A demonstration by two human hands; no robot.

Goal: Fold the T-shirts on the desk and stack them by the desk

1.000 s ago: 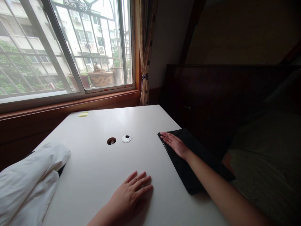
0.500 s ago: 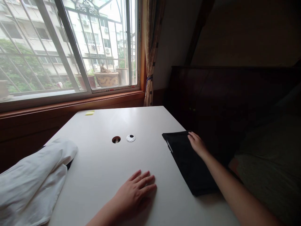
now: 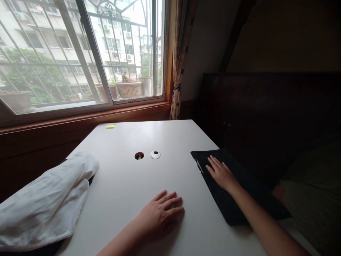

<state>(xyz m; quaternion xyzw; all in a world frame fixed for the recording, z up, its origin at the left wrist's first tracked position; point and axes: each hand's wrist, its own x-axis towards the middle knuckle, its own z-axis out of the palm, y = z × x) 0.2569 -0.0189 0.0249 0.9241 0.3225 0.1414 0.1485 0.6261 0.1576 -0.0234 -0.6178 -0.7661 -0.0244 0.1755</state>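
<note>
A dark folded cloth (image 3: 231, 209) lies on the right side of the white table (image 3: 122, 199), with part of it reaching toward the table's right edge. My right hand (image 3: 220, 173) rests on the upper part of this cloth, fingers spread and palm down. Near the middle front, my left hand (image 3: 162, 212) lies on the bare tabletop with its fingers apart, holding nothing. A white cloth (image 3: 50, 199) is heaped at the left edge, and dark material shows beneath it.
Behind the hands are a round hole (image 3: 139, 156) and a round cover (image 3: 155, 154) on the tabletop. A yellow note (image 3: 111, 126) sticks near the far edge. Beyond are a barred window and a curtain (image 3: 178, 85). Part of a person shows at the right, in shadow.
My right hand has moved from the dark cloth's far edge onto its surface, fingers now spread. More of the cloth shows on the right. The view has turned slightly left.
</note>
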